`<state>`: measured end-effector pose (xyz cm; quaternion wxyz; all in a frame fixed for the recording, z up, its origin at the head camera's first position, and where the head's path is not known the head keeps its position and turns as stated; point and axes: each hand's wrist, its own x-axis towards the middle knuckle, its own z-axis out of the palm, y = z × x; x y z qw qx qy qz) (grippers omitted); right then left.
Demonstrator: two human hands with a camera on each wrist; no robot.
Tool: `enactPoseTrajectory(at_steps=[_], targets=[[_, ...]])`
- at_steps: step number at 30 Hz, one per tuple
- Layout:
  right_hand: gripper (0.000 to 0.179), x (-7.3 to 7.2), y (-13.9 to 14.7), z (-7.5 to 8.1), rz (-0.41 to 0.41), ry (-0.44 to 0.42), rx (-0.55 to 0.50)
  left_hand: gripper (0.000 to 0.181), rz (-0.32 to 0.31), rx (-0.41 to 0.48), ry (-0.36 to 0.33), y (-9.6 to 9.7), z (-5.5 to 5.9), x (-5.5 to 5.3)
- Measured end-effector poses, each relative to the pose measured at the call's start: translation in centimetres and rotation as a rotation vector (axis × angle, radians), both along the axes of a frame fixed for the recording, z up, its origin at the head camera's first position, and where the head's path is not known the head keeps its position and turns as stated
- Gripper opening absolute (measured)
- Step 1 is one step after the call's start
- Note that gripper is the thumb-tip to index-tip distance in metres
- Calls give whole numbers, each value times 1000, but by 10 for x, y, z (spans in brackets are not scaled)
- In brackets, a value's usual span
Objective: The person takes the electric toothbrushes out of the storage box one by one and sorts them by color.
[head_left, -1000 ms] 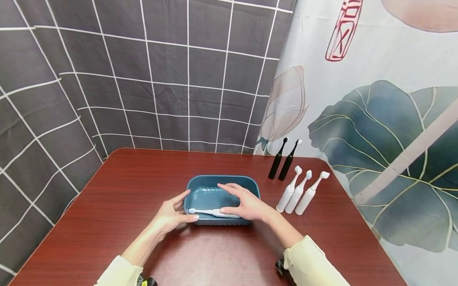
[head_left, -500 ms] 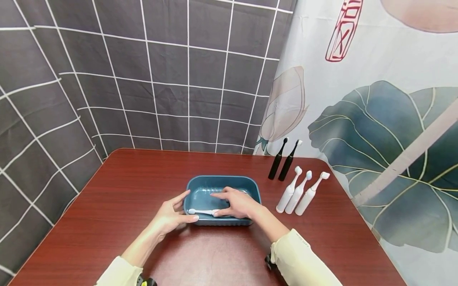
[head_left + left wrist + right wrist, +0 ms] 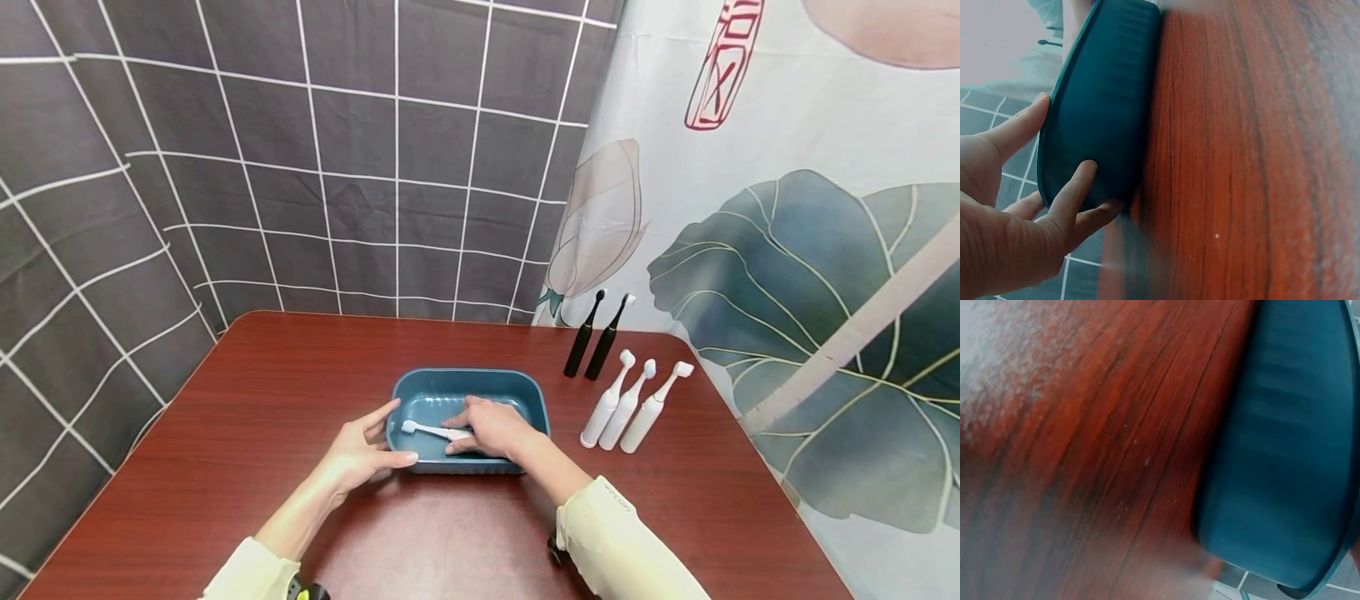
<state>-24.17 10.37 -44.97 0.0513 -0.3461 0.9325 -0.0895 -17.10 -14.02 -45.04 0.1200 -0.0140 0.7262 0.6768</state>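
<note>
In the head view, a blue plastic basin (image 3: 468,379) sits on the table. Inside it is a white electric toothbrush (image 3: 431,430), its brush head pointing left and slightly raised. My right hand (image 3: 491,427) reaches into the basin and pinches the toothbrush's handle, which is mostly hidden under the fingers. My left hand (image 3: 362,450) spans the basin's near left corner. Its fingers lie spread, with the thumb at the rim and other fingertips (image 3: 1088,167) against the outer wall in the left wrist view. The right wrist view shows mainly the basin's outer wall (image 3: 1285,462).
Three white electric toothbrushes (image 3: 620,410) lie side by side right of the basin. Behind them are two black electric toothbrushes (image 3: 579,346). The reddish wooden table (image 3: 300,367) ends at a grey checked curtain (image 3: 352,208) and a floral curtain (image 3: 750,250).
My right hand has moved left and down onto the toothbrush. The brush head has risen and swung slightly away from the near wall. My left hand stays at the corner.
</note>
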Motion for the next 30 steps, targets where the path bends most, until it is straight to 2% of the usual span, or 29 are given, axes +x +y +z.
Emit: enactPoseTrajectory(at_steps=[12,23,27,30], targets=[[34,-2,0,-2,35,36,-12,94,2,12,2,1,-1,0],[29,1,3,5,64,98,-59,94,10,1,1,1,-1,0],[30,0,7,10,53,83,-109,93,10,-15,3,0,-1,0],[31,1,10,16,40,39,-165,92,12,-23,3,0,-1,0]])
